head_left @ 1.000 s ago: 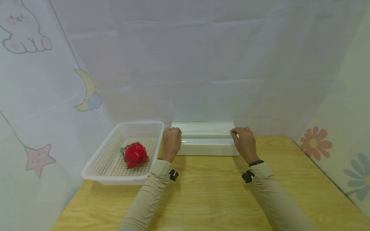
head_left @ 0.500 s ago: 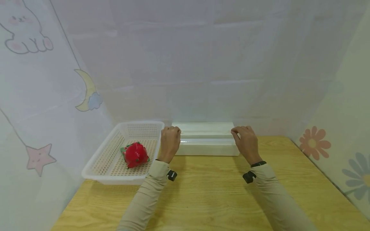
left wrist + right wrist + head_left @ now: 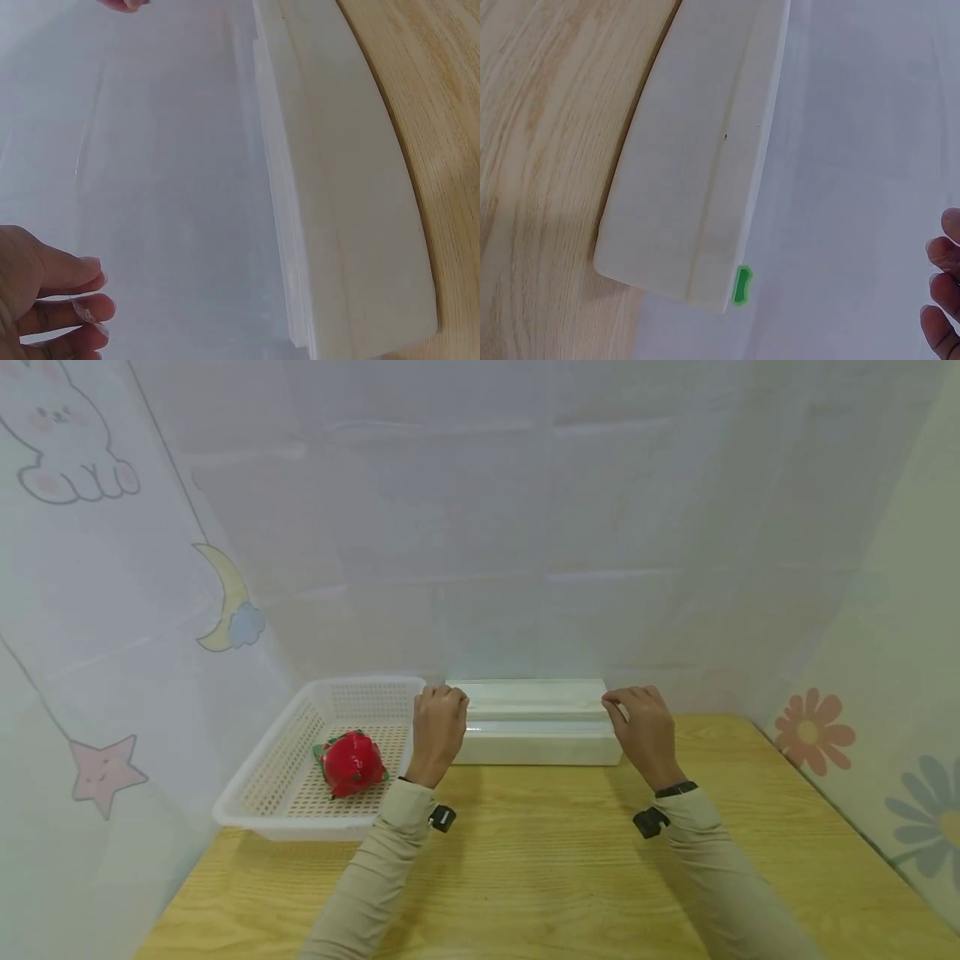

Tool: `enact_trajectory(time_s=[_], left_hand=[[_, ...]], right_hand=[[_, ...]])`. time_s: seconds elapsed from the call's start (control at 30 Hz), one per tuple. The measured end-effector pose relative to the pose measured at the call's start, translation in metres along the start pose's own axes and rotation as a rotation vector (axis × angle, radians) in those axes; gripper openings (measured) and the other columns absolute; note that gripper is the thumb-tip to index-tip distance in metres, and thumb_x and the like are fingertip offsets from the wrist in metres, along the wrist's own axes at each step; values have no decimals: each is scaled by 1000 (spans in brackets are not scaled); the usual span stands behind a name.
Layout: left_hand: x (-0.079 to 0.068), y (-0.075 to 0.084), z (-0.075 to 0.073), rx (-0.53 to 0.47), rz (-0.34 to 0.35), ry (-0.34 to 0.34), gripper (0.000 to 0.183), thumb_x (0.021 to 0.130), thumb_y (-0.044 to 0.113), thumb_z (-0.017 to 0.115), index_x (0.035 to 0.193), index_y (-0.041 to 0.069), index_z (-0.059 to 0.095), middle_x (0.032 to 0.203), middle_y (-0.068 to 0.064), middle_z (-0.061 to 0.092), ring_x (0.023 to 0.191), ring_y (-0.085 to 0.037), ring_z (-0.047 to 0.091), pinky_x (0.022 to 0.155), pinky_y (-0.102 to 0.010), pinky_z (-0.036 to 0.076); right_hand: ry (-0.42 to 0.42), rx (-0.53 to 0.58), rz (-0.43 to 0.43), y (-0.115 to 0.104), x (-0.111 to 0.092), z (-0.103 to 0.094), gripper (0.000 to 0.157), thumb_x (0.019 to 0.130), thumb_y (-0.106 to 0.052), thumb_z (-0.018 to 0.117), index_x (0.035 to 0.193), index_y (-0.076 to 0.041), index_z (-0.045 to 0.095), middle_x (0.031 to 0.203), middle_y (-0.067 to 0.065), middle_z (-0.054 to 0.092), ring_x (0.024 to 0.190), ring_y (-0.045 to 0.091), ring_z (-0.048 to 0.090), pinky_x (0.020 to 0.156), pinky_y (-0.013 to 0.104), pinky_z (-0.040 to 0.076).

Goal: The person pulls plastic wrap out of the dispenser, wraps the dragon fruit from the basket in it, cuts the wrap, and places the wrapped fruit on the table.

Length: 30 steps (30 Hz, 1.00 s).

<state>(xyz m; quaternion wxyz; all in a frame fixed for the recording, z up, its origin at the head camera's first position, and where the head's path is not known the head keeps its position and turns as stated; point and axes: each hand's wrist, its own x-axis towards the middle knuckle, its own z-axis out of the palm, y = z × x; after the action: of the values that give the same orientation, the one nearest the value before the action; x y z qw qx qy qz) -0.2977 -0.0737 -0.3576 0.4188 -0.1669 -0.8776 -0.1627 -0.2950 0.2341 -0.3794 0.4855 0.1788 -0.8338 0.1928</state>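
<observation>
Both hands (image 3: pixel 439 733) (image 3: pixel 645 733) pinch clear film (image 3: pixel 88 311) near opposite ends of a white box (image 3: pixel 538 750).

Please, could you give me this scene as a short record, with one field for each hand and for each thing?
White box: long, on the wooden table
Left hand: pinches crumpled clear film near the box's left end
Right hand: thumb and fingers together near its right end, apparently also pinching film
Basket: white, perforated, left of the box
Red object: with green parts, lying in the basket
</observation>
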Motion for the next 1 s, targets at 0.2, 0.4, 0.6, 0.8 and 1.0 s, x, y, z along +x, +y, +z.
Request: enact_trajectory(time_s=[0.2,0.4,0.6,0.8,1.0], left_hand=[[-1,1,-5,-9,9,15,7,84,14,65,81,9,69,85,-4,64,83,-24,52,69,-34,40],[-2,1,-9,7,23,54,11,86,17,62,82,9,68,88,-5,64,85,-25,52,71,-36,41],[0,3,-14,5,40,83,9,85,15,63,81,9,68,88,-5,63,85,-25,52,70,-36,41],[1,3,-17,5,60,123,4,80,12,69,80,8,69,85,-4,63,84,-24,52,71,-35,42],[3,3,-22,37,80,129,11,85,18,64,81,9,69,88,-4,63,90,-24,52,74,-36,40]], right_hand=[[9,8,1,-3,1,-5,11,78,-13,70,87,-6,68,88,11,61,83,30,50,65,41,43],[22,4,-14,-6,3,-10,10,78,-12,71,86,-6,68,94,13,59,89,32,51,63,42,44],[37,0,-11,-9,6,-15,11,78,-12,71,86,-5,68,96,14,58,89,32,50,62,43,43],[48,2,-9,-11,6,-19,11,78,-12,71,87,-6,68,92,13,56,87,32,50,59,42,42],[52,1,-22,-13,8,-23,11,80,-13,69,88,-6,68,93,13,55,85,32,48,58,40,40]])
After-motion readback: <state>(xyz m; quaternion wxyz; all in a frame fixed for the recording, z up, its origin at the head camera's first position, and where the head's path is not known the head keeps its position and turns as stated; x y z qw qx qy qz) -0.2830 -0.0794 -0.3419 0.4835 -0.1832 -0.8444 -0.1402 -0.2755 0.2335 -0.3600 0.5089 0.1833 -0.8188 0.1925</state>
